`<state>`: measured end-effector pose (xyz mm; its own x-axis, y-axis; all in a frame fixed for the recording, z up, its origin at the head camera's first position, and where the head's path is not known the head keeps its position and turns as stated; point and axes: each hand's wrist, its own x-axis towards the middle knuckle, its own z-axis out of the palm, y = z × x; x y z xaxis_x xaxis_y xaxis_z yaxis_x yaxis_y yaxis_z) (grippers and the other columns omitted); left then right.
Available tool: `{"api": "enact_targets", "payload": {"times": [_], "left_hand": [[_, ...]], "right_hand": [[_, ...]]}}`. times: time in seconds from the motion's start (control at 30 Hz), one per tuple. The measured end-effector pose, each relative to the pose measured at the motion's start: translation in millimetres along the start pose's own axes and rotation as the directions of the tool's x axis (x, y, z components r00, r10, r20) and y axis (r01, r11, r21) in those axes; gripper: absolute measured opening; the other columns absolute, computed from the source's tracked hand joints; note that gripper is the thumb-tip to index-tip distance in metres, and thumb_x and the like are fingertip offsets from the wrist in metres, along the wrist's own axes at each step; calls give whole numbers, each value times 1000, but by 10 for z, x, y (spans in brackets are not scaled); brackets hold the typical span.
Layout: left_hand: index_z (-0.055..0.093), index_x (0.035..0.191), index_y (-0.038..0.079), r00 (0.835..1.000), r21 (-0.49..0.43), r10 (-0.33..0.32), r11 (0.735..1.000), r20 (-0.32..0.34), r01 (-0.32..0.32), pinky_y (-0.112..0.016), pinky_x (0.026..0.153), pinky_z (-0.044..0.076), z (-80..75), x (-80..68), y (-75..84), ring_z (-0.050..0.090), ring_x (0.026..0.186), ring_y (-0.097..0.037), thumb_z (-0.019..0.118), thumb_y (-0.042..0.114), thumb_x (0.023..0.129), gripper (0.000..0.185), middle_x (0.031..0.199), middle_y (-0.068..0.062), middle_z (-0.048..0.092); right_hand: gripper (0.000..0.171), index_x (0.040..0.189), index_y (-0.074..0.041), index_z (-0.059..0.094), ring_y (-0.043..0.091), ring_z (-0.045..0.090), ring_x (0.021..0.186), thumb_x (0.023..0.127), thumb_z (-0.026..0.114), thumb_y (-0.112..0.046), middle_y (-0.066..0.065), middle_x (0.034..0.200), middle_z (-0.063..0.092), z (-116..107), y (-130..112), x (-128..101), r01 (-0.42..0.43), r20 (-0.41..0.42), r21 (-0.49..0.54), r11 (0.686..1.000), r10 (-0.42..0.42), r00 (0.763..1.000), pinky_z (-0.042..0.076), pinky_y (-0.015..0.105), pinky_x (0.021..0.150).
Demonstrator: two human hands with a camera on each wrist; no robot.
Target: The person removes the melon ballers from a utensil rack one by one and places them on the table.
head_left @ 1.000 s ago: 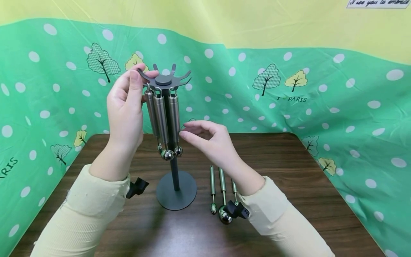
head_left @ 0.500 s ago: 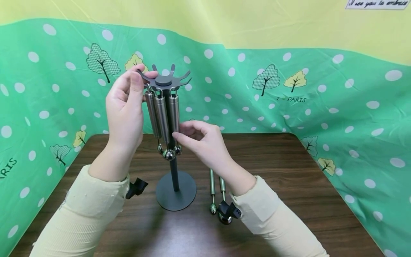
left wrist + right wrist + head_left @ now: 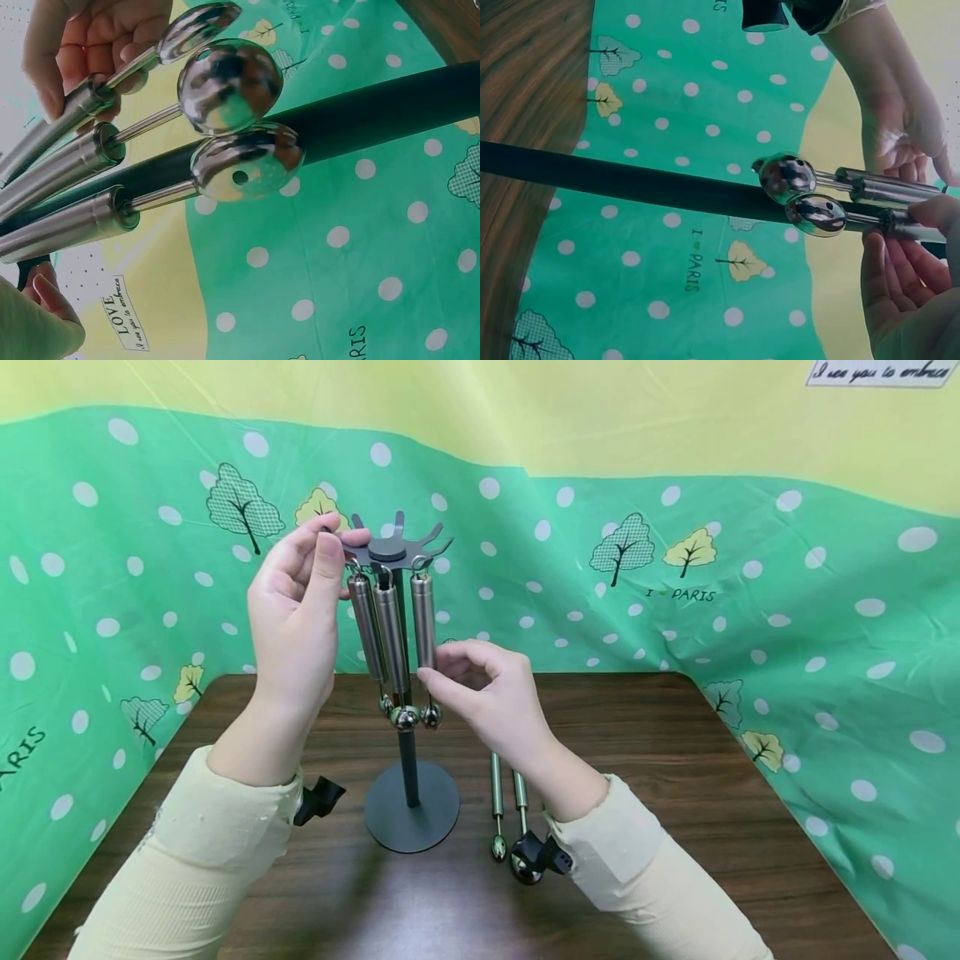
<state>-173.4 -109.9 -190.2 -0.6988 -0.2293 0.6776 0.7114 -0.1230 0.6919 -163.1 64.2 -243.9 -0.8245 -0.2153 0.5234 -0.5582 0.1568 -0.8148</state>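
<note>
While the left hand pinches one arm of the dark rack top between thumb and fingers, the right hand pinches the lower end of the rightmost hanging utensil, thumb and forefinger closed on its steel handle just above the ball end. Three steel-handled utensils hang side by side from the rack, ball and scoop ends down, in front of the post. The stand's round base sits on the brown wooden surface. Two more utensils lie on the surface just right of the base, partly hidden under the right wrist. A green dotted cloth backs the scene.
</note>
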Motion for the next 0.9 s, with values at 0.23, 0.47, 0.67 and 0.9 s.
{"api": "enact_targets", "payload": {"times": [0.23, 0.47, 0.67, 0.9], "left_hand": [[59, 115, 4, 1000, 15, 21, 1000, -18, -21, -27, 71, 42, 8, -5, -1, 56, 105, -22, 53, 14, 95, 23, 99, -3, 69], [60, 114, 1, 999, 2, -7, 1000, -49, 7, -26, 72, 43, 14, 4, 32, 59, 105, -20, 57, 12, 92, 25, 99, -5, 70], [62, 113, 1, 997, -21, -25, 1000, -75, 23, -26, 76, 44, 23, 10, 44, 59, 108, -19, 61, 12, 89, 26, 101, -8, 70], [63, 110, 0, 993, -85, -47, 996, -104, 38, -25, 86, 47, 55, 6, 59, 62, 104, -20, 68, 11, 84, 29, 99, -10, 70]], "right_hand": [[12, 90, -7, 70, 16, 58, 64, 78, 72, -12, 2, 78, 65, -37, -48, -13, 45, -24, 11, 999, -45, 999, 49, 27, 58], [12, 89, -6, 71, 18, 59, 60, 78, 72, -10, 4, 72, 65, -76, -59, -40, 80, -38, 26, 996, -79, 996, 49, 26, 85], [13, 90, -6, 71, 18, 59, 61, 78, 73, -10, 5, 75, 66, -155, -53, -104, 62, -46, 23, 998, -61, 997, 51, 27, 62], [12, 90, -6, 71, 18, 58, 62, 78, 73, -10, 5, 77, 66, -248, -8, -167, 59, -54, -8, 998, -59, 997, 48, 27, 55]]}}
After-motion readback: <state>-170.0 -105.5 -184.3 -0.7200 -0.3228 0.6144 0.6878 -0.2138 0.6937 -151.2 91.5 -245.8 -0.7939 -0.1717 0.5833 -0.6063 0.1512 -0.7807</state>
